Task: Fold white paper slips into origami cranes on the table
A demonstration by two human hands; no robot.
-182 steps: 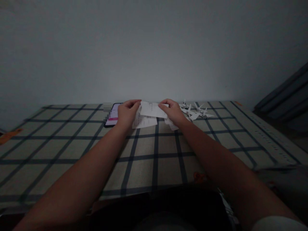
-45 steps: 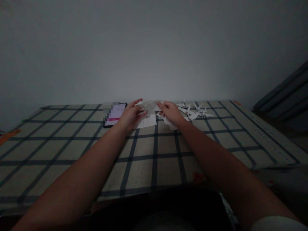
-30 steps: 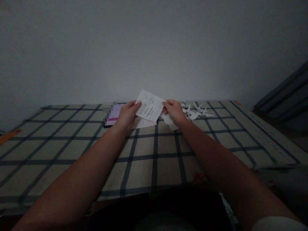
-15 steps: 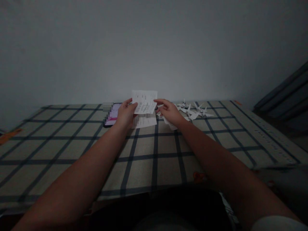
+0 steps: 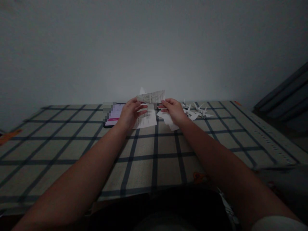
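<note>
Between my two hands, raised over the table, is a printed sheet of paper (image 5: 151, 97), seen as a narrow slanting band with a pale corner rising behind it. My left hand (image 5: 131, 112) pinches its left end, and my right hand (image 5: 172, 110) pinches the right end. Below it another printed sheet (image 5: 148, 119) lies flat on the cloth. Partly under my right hand rest white paper pieces (image 5: 170, 122). Just beyond that hand sit several folded white paper figures (image 5: 201, 111) with pointed tips, like cranes.
A phone (image 5: 114, 117) with a lit screen lies left of my left hand, partly pixelated. The checked cloth (image 5: 144, 154) covers the table, which meets a plain wall (image 5: 154, 48). Orange patches (image 5: 9, 136) show at the cloth's left edge. Dark slanted bars (image 5: 286, 86) stand at right.
The held sheet has turned from facing me squarely to a narrow, tilted band. My right hand has shifted slightly right and now grips its right end. The phone's screen content differs.
</note>
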